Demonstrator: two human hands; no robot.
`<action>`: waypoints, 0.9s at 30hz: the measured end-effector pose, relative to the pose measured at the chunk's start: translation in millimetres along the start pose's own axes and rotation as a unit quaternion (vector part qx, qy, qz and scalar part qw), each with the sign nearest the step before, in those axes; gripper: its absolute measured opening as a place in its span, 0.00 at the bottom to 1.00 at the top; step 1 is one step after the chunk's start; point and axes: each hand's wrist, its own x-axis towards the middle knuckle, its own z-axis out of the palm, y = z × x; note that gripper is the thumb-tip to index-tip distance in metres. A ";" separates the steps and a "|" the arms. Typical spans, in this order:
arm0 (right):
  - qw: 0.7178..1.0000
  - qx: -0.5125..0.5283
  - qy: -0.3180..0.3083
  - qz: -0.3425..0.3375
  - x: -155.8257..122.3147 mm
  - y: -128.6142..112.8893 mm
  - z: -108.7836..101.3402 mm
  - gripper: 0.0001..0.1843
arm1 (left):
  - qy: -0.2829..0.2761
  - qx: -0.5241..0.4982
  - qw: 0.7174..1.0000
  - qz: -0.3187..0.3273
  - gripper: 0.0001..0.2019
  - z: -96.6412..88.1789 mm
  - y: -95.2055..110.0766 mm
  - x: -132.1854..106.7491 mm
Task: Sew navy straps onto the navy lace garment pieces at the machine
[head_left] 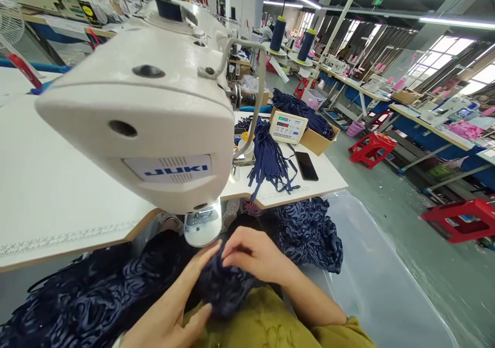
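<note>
Navy patterned fabric (224, 286) is bunched in my lap below the head of a white JUKI sewing machine (147, 111). My left hand (174, 312) cups the fabric from below, thumb and fingers closed on a fold. My right hand (255, 258) lies on top of the same bunch, its fingertips pinching the cloth near the machine's lower end. More of the navy fabric (85, 296) spreads to the left and hangs off the table edge at the right (309, 234).
A white sewing table (50, 193) carries a bundle of navy straps (268, 160), a black phone (306, 166), a control panel (288, 127) and a cardboard box (319, 139) of dark pieces. A clear plastic bin (371, 281) stands at my right. Red stools (371, 148) dot the aisle.
</note>
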 end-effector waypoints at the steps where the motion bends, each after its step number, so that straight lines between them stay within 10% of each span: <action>1: 0.998 -0.029 -0.033 -0.038 1.7 -2.8 5.6 0.08 | 0.004 -0.052 0.999 -0.008 0.27 -0.8 3.2 4.9; 4: 0.995 -0.036 -0.082 -0.050 8.3 1.3 7.9 0.08 | -0.020 -0.166 0.984 -0.063 0.17 -6.6 8.8 19.3; 7: 0.988 -0.083 0.106 0.073 22.2 26.6 -17.9 0.12 | -0.041 -0.183 0.973 -0.136 0.13 -20.1 10.8 29.2; 11: 0.902 -0.215 0.294 0.231 51.7 73.7 -61.6 0.10 | 0.015 -0.097 0.990 -0.105 0.14 -39.0 10.9 37.7; 21: 0.935 -0.022 0.291 0.200 47.0 100.0 -92.5 0.10 | 0.196 0.292 0.935 0.038 0.12 -35.1 -1.4 46.6; 27: 0.928 0.195 0.258 0.185 24.5 65.1 -43.5 0.19 | 0.209 0.283 0.935 0.044 0.18 -21.1 11.1 46.9</action>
